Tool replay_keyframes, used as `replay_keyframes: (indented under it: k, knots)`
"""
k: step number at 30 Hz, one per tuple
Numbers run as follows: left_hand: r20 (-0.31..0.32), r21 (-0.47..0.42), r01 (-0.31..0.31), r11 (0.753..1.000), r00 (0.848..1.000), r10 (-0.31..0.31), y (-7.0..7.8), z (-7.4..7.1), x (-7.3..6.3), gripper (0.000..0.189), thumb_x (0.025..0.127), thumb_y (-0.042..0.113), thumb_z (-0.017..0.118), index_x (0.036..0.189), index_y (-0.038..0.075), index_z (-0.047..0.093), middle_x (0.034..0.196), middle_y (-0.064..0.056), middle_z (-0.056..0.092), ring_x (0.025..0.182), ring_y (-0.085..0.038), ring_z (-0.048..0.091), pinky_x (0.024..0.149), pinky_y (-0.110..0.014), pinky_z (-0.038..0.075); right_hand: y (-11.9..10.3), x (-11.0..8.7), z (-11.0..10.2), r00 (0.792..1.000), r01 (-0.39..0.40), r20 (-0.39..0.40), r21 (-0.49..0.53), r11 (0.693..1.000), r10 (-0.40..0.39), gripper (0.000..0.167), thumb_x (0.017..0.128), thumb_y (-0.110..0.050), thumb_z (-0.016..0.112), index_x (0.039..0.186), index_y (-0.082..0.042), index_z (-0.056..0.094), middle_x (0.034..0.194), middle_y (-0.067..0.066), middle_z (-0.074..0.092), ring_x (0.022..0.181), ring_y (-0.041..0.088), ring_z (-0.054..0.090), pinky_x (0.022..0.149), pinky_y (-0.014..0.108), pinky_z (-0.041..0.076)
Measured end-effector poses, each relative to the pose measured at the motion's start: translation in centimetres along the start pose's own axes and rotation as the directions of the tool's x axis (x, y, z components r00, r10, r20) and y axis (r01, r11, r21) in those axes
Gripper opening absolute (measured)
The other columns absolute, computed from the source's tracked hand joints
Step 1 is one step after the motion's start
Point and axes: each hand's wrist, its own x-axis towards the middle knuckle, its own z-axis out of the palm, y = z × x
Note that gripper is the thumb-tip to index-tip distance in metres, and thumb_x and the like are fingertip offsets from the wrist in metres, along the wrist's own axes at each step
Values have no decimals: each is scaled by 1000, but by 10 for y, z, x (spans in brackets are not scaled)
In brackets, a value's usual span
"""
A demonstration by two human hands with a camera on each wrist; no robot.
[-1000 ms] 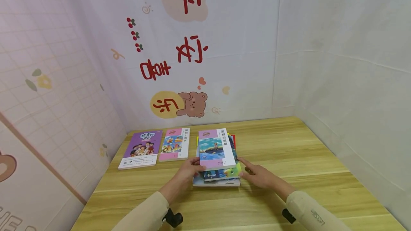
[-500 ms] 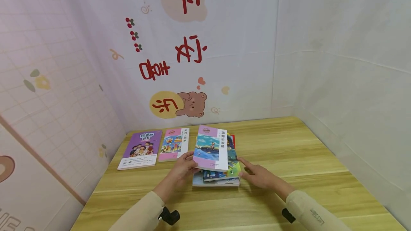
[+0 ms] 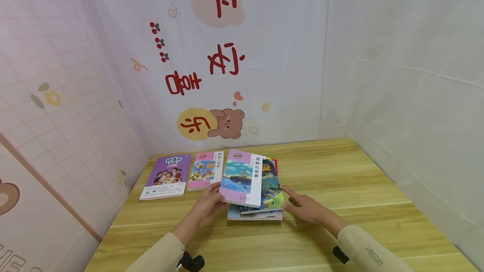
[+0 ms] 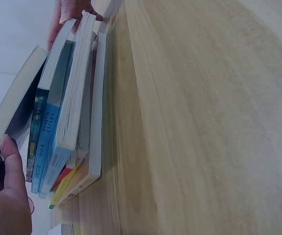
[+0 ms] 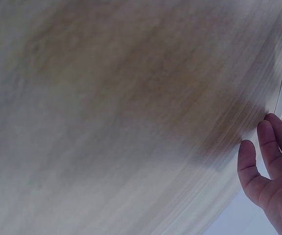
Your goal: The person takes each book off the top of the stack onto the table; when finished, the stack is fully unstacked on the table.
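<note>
Your left hand [image 3: 207,204] is pinching a pink-and-white book [image 3: 242,178] by its near left corner, holding it tilted over the book stack [image 3: 270,186] on the worktop [image 3: 340,184]; your right hand [image 3: 307,208], fingers loosely spread, is touching the stack's right side.

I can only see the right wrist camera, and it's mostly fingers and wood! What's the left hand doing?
Observer: The left hand is holding the blue-picture book by its near left corner.

Operator: Cool! Are there any books that aren't in the pile?

Observer: Yes, the head view shows a purple book and a pink-and-white book lying left of the pile.

Operator: Is the book in the hand lying flat on the others?

Observer: No, the left wrist view shows a gap under it on the hand's side. I can't tell whether its other edge touches.
</note>
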Motion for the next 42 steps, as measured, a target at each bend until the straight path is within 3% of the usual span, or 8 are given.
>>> replay_keyframes:
  k: [6,18,23,31,37,42]
  knots:
    - [-4,-59,-30,998,1000,29,3,-15,-10,65,87,-10,46,148,-5,23,138,-22,49,101,-19,63,86,-36,54,3,0,1,999,32,4,1,999,-32,68,102,-48,50,159,-19,26,134,31,54,124,50,51,101,68,35]
    - [-90,-131,-29,991,996,17,24,-54,-38,61,89,-13,45,145,1,27,118,1,61,89,-12,66,79,-29,55,3,-1,0,999,37,-1,13,999,-37,67,103,-46,50,159,-18,26,134,32,54,124,49,51,101,67,36]
    - [-139,-105,-20,994,990,6,28,-68,-51,62,89,-12,45,146,1,26,114,2,63,90,-12,64,80,-29,54,3,0,0,999,36,-4,11,999,-36,67,102,-47,50,159,-20,27,133,31,55,123,47,52,101,66,37]
    - [-168,-59,-13,998,986,3,28,-90,-68,63,91,-10,45,149,0,24,112,4,64,93,-11,63,83,-30,54,4,0,0,1000,27,-7,25,999,-27,67,102,-47,50,158,-20,27,134,31,54,124,48,52,101,67,36]
    - [-187,-33,-45,998,982,38,20,-115,-82,53,91,-11,44,141,2,30,108,5,66,93,-10,65,78,-29,56,1,-1,0,1000,13,4,35,999,-13,67,102,-47,51,159,-20,26,136,31,53,125,48,50,101,68,35]
    - [-185,-22,-11,1000,983,7,21,-139,-98,49,93,-10,45,138,7,34,107,7,67,94,-10,66,80,-30,56,0,-1,-1,1000,8,5,18,1000,-8,67,102,-48,50,159,-21,27,135,31,54,125,48,51,102,67,35]
